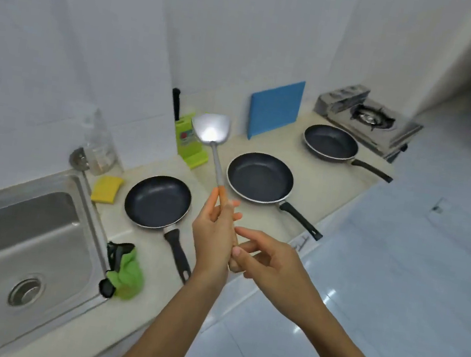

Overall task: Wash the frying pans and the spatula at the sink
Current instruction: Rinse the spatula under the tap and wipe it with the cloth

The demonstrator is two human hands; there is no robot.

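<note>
The left hand (214, 236) grips the wooden handle of the steel spatula (211, 132), blade up, above the bench (310, 195). The right hand (271, 262) sits at the handle's lower end, fingers loosely curled; contact cannot be determined. Three frying pans (158, 200) (260, 177) (330, 143) lie on the bench, right of the sink (25, 224).

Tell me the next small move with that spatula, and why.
Probably carry the spatula left, over the sink. The left hand grips its handle with the blade up above the counter, the right hand is at the handle's end, and the basin lies to the left.
</note>
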